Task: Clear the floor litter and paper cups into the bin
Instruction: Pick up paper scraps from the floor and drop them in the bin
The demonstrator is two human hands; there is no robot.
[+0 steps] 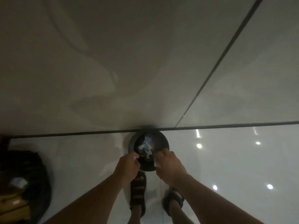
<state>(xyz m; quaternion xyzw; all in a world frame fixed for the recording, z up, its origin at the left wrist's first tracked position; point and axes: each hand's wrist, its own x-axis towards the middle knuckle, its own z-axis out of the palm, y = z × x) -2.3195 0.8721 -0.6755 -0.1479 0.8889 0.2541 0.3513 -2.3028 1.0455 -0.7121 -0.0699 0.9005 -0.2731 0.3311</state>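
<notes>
2 dark sandals [137, 189] stand on a glossy white tiled floor [226, 167] that mirrors small lights. The left hand [129, 165] grips the near rim of the black bin [133, 141]. The right hand [169, 165] lies on the right rim, and I cannot tell if it grasps. Crumpled litter [144, 148] is inside the bin. A dark grout line [64, 135] runs behind it.

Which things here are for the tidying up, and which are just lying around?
For the job: the black bin by the wall; the crumpled litter inside it; the left hand gripping its rim; the right hand at its rim.

Just lying about: the dark bag on the floor to the left; the sandals, simply worn on the feet.
</notes>
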